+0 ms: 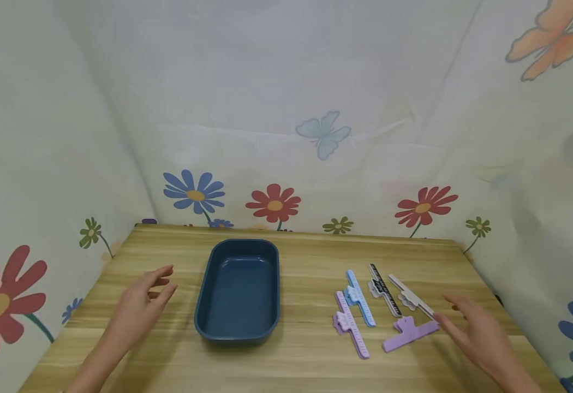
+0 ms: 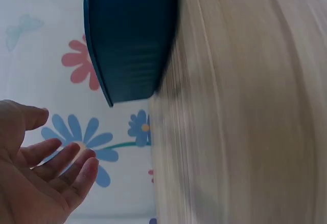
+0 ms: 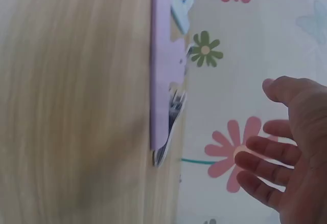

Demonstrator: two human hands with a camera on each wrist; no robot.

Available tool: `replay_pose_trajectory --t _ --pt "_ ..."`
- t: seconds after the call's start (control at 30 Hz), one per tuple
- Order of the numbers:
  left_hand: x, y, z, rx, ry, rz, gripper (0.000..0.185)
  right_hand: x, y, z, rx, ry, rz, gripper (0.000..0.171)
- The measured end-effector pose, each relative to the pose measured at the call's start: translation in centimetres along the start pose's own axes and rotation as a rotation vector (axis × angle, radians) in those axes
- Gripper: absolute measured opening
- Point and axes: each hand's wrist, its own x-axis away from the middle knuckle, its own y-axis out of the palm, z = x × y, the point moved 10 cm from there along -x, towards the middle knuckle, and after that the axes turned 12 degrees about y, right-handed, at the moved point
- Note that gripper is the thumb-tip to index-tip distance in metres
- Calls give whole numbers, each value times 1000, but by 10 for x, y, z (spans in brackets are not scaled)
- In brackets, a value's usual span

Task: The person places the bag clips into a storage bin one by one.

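Note:
My left hand (image 1: 139, 305) hovers left of a dark blue rectangular tray (image 1: 239, 295), its fingers loosely bent and holding nothing. On the right, my right hand (image 1: 478, 333) is beside a group of ruler-like clips, relaxed and holding nothing. Nearest to it lies a plain purple clip (image 1: 411, 333), with a white clip (image 1: 411, 297) just behind. Further left are a black clip (image 1: 386, 291), a light blue clip (image 1: 360, 298) and a lilac clip (image 1: 352, 326) with ruler marks. In the right wrist view, the purple clip (image 3: 162, 70) lies flat, apart from the fingers.
The wooden table (image 1: 311, 371) ends at a back edge against a flower-and-butterfly printed cloth (image 1: 276, 153), which also hangs along both sides. The tray's raised walls stand left of the clips, with bare wood between them.

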Motion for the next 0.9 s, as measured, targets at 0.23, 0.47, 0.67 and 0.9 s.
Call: replay_pose_trajectory --t 0.23,0.47,0.67,0.9 --pt "-8 15 11 64 -23 59 43 -2 -3 -14 6 59 19 48" --pt "-11 26 6 107 -101 65 40 -6 5 -27 10 73 3 46" --pt "-14 34 -2 154 -179 72 39 -8 12 -27 6 104 -18 43" --pt "-13 48 -15 191 -274 47 37 -6 27 -27 -2 126 -68 47"
